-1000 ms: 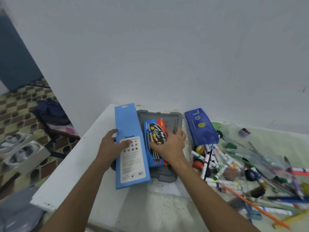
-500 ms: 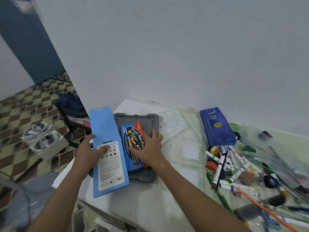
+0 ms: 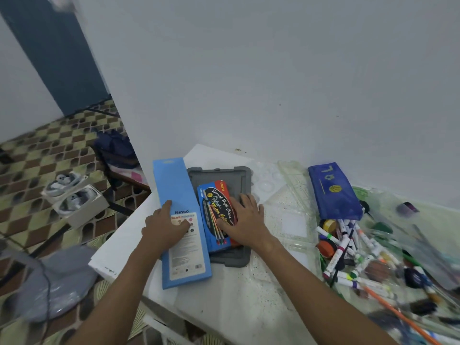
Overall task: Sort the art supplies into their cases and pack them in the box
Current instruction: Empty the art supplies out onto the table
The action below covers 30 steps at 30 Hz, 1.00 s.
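Two flat hands, left (image 3: 165, 229) and right (image 3: 245, 221), press pencil boxes (image 3: 183, 245) onto the grey tray (image 3: 219, 174), probably steadying them for packing

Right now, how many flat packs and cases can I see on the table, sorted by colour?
Light blue pencil box: 1
Blue and red pencil pack: 1
Dark blue zip pouch: 1
Grey tray: 1
Total: 4. The loose markers at the right are too jumbled to count.
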{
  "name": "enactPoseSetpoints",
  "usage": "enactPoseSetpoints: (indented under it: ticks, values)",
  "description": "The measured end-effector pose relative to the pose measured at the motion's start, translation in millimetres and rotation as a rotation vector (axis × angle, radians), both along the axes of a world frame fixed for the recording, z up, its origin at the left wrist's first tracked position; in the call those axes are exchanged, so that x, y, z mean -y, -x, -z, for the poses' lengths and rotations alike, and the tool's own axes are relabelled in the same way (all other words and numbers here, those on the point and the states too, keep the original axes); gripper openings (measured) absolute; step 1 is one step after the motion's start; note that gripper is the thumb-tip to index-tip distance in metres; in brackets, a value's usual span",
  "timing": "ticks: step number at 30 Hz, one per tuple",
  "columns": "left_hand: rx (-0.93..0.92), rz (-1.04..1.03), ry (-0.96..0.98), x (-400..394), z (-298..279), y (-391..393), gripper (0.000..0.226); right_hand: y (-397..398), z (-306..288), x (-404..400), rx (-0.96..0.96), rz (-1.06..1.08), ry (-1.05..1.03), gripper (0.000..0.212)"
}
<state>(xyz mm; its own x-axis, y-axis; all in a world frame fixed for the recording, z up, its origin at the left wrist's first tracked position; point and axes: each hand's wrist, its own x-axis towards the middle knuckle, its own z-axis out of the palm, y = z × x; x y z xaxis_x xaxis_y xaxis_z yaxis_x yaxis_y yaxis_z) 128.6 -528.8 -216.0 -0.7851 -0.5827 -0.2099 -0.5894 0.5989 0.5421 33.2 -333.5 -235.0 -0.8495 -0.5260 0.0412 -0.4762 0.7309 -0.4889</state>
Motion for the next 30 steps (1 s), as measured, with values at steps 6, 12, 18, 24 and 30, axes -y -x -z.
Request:
enactPoseSetpoints:
  ticks: [6, 12, 18, 24, 30]
  values:
    - [0.130, 0.126, 0.169, -3, 3, 5, 0.072, 1, -1, -17, 0.017, 0.036, -0.023, 0.071]
    - [0.063, 0.081, 0.236, -12, 0, 4, 0.075, 2, -1, -27, 0.007, 0.039, 0.049, 0.065]
    - [-0.147, 0.187, 0.249, -54, -20, 21, 0.068, 0, -20, -73, -0.068, 0.086, 0.131, 0.053]
    - [-0.267, 0.467, 0.142, -131, -40, 72, 0.052, 42, -46, -169, -0.149, 0.408, 0.184, 0.043]
    - [0.107, 0.650, 0.208, -185, -37, 109, 0.066, 69, -51, -223, 0.058, 0.593, 0.094, 0.062]
